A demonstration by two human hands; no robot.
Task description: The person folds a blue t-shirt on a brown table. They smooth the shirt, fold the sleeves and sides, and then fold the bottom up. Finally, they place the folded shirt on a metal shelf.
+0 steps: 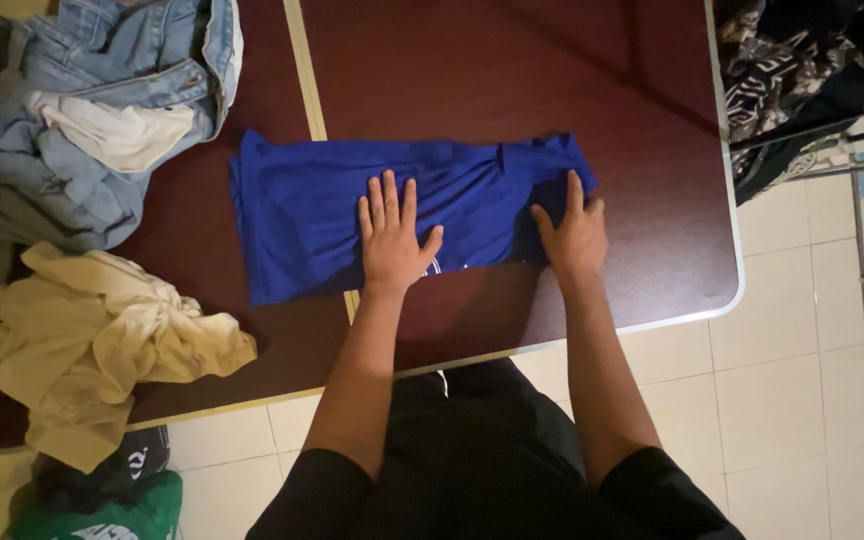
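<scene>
Surface (pixel 572 90), dark brown and pale-edged, carries a blue shirt (pixel 352 215) laid flat across the seam between its two panels. Crumpled cream cloth (pixel 92 340) and denim (pixel 102 90) are heaped at its left end, so open room is found only to the right and beyond the shirt. The left hand (pixel 392 235) is pressed flat on the shirt's middle, fingers spread, nothing gripped. The right hand (pixel 574 235) is laid open on the shirt's right end, near the near edge; smoothing is best kept outward.

I see both palms flat on a folded blue shirt (pixel 352 215) — left hand (pixel 392 235), right hand (pixel 574 238) — dark table (pixel 512 80).
</scene>
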